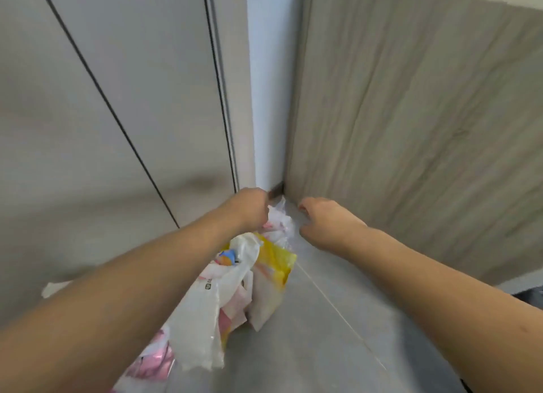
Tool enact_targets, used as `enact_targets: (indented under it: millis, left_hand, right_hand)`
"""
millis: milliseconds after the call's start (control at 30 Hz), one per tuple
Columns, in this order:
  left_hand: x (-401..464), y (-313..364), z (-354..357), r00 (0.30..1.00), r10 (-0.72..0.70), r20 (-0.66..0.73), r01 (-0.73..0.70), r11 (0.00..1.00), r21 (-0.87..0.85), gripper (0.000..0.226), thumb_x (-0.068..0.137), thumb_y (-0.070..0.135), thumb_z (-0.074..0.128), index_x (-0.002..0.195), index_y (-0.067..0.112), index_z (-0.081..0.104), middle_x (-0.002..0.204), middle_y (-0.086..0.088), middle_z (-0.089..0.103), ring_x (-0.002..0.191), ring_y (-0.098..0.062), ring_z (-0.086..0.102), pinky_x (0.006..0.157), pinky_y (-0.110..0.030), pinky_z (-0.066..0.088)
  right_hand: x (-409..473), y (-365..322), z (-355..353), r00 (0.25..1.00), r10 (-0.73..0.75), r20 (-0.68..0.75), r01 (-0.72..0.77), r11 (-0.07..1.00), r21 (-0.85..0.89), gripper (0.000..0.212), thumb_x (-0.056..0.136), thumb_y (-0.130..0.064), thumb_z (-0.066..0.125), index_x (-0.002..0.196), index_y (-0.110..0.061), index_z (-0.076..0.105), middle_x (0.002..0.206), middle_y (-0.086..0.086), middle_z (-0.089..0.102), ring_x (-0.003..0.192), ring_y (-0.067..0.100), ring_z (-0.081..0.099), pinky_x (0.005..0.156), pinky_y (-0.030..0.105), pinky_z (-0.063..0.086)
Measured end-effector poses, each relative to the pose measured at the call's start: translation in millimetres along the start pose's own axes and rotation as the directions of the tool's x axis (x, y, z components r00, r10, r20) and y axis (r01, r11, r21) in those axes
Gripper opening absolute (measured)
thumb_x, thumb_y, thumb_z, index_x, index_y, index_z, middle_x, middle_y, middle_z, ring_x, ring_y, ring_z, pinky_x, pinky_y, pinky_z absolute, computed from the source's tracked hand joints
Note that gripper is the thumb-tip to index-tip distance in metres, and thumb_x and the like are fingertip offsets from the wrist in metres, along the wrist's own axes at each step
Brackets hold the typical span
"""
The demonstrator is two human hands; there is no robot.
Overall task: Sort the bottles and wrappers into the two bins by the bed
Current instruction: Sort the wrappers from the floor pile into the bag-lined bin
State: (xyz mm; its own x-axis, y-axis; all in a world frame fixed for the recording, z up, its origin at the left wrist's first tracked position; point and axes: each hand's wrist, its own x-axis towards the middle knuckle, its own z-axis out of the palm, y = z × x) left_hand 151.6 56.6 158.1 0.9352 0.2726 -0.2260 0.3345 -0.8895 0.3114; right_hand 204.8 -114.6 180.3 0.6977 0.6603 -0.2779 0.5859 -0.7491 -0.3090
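Observation:
My left hand (249, 209) is closed in a fist low in the corner of the floor and grips a bunch of wrappers. From it hang a white plastic bag (205, 301), a yellow and white wrapper (274, 270) and pink and white wrappers (152, 360) under my forearm. A crumpled white and pink wrapper (280, 223) sits right at the fist, between my two hands. My right hand (326, 222) hovers just right of it, fingers loosely curled and spread, nothing plainly held. No bottle or bin is in view.
Grey cabinet doors (117, 113) stand on the left and a wood-grain panel (411, 128) on the right, meeting a white wall strip (267, 98) at the corner. Grey tiled floor (308, 334) stretches towards me. A dark object (533, 297) shows at the right edge.

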Motion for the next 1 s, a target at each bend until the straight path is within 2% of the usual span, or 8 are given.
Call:
enact_targets:
  millis: [167, 300, 500, 567, 667, 767, 867, 1000]
  left_hand:
    - [-10, -72, 10, 0.995, -0.104, 0.001, 0.104, 0.993, -0.053, 0.020, 0.092, 0.009, 0.048, 0.103, 0.005, 0.063, 0.107, -0.017, 0.067, 0.101, -0.035, 0.061, 0.082, -0.036, 0.046]
    - [-40, -119, 11, 0.975, -0.219, 0.026, 0.220, 0.971, -0.088, 0.018, 0.093, 0.016, 0.048, 0.103, 0.009, 0.061, 0.102, -0.011, 0.064, 0.096, -0.032, 0.061, 0.075, -0.033, 0.046]
    - [-120, -202, 12, 0.907, -0.403, -0.121, 0.374, 0.904, -0.205, 0.011, 0.088, 0.008, 0.045, 0.083, 0.014, 0.053, 0.086, -0.007, 0.057, 0.086, -0.030, 0.057, 0.067, -0.034, 0.043]
    - [-157, -226, 19, 0.853, -0.447, -0.270, 0.371, 0.882, -0.290, 0.016, 0.094, 0.013, 0.042, 0.089, 0.010, 0.057, 0.089, -0.007, 0.058, 0.086, -0.030, 0.057, 0.073, -0.038, 0.047]
    - [-221, -257, 41, 0.709, -0.503, -0.493, 0.363, 0.861, -0.356, 0.031, 0.093, 0.020, 0.038, 0.103, 0.006, 0.063, 0.101, -0.012, 0.064, 0.092, -0.031, 0.059, 0.082, -0.038, 0.049]
    - [-280, -274, 72, 0.553, -0.619, -0.557, 0.468, 0.785, -0.407, 0.024, 0.091, 0.010, 0.046, 0.106, 0.004, 0.064, 0.104, -0.011, 0.064, 0.096, -0.029, 0.058, 0.081, -0.032, 0.046]
    - [-316, -285, 115, 0.522, -0.739, -0.425, 0.607, 0.672, -0.424, 0.023, 0.089, 0.003, 0.052, 0.108, 0.004, 0.064, 0.109, -0.014, 0.063, 0.101, -0.033, 0.057, 0.087, -0.036, 0.045]
    - [-335, -285, 162, 0.605, -0.796, 0.002, 0.746, 0.566, -0.349, 0.029, 0.093, 0.015, 0.051, 0.120, 0.013, 0.060, 0.124, -0.009, 0.055, 0.114, -0.028, 0.054, 0.097, -0.038, 0.045]
  right_hand:
    - [52, -67, 44, 0.988, -0.113, 0.101, 0.115, 0.993, -0.011, 0.041, 0.088, -0.019, 0.051, 0.128, -0.013, 0.049, 0.131, 0.007, 0.052, 0.117, 0.028, 0.052, 0.094, 0.037, 0.046]
    - [62, -118, 72, 0.954, -0.198, 0.224, 0.202, 0.979, 0.005, 0.041, 0.090, -0.019, 0.053, 0.131, -0.013, 0.049, 0.132, 0.008, 0.049, 0.120, 0.027, 0.049, 0.096, 0.035, 0.044]
    - [62, -197, 113, 0.877, -0.358, 0.321, 0.385, 0.923, -0.022, 0.037, 0.089, -0.019, 0.051, 0.125, -0.012, 0.053, 0.128, 0.008, 0.056, 0.119, 0.028, 0.053, 0.093, 0.033, 0.047]
    - [58, -222, 132, 0.853, -0.411, 0.321, 0.447, 0.893, -0.043, 0.038, 0.089, -0.020, 0.051, 0.126, -0.012, 0.052, 0.129, 0.009, 0.055, 0.121, 0.030, 0.051, 0.096, 0.035, 0.045]
    - [46, -256, 163, 0.808, -0.496, 0.319, 0.538, 0.841, -0.054, 0.046, 0.090, -0.021, 0.051, 0.134, -0.013, 0.048, 0.136, 0.010, 0.050, 0.124, 0.028, 0.048, 0.100, 0.034, 0.042]
    - [29, -279, 190, 0.755, -0.570, 0.323, 0.614, 0.788, -0.043, 0.047, 0.091, -0.021, 0.049, 0.137, -0.015, 0.046, 0.136, 0.007, 0.048, 0.124, 0.026, 0.045, 0.101, 0.035, 0.041]
    - [9, -289, 209, 0.653, -0.735, 0.179, 0.757, 0.640, -0.131, 0.038, 0.086, -0.020, 0.050, 0.123, -0.013, 0.055, 0.118, 0.007, 0.054, 0.109, 0.029, 0.050, 0.094, 0.039, 0.043]
    - [-17, -288, 235, 0.361, -0.922, 0.139, 0.932, 0.350, -0.092, 0.030, 0.078, -0.020, 0.046, 0.101, -0.013, 0.065, 0.096, 0.004, 0.060, 0.082, 0.024, 0.055, 0.073, 0.036, 0.049]
